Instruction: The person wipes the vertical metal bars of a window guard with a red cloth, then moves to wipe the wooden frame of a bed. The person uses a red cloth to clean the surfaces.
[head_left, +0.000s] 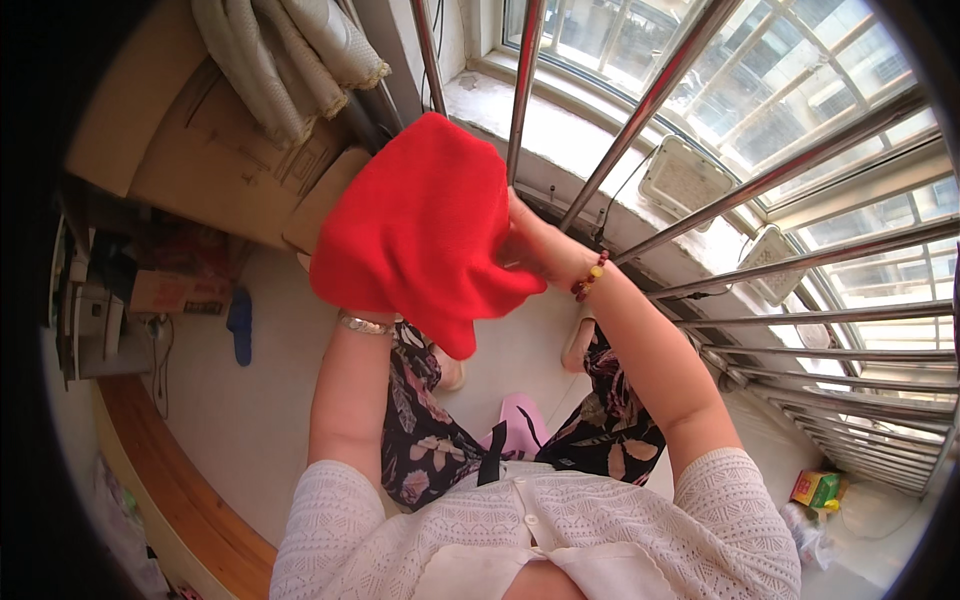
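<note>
A piece of bright red cloth is held up in front of me, bunched and folded, with one end hanging down. My right hand grips its right side, and a beaded bracelet is on that wrist. The cloth covers nearly all of my left hand; only the part by the wrist with a metal bangle shows. How the left fingers lie is hidden. Below the cloth are my legs in dark floral trousers, apart, with a pink seat between them.
Cardboard boxes stand at the upper left, with a pale quilted cloth hanging over them. Metal railings run along the windowsill on the right. A blue slipper lies on the floor at left. A small coloured box is at lower right.
</note>
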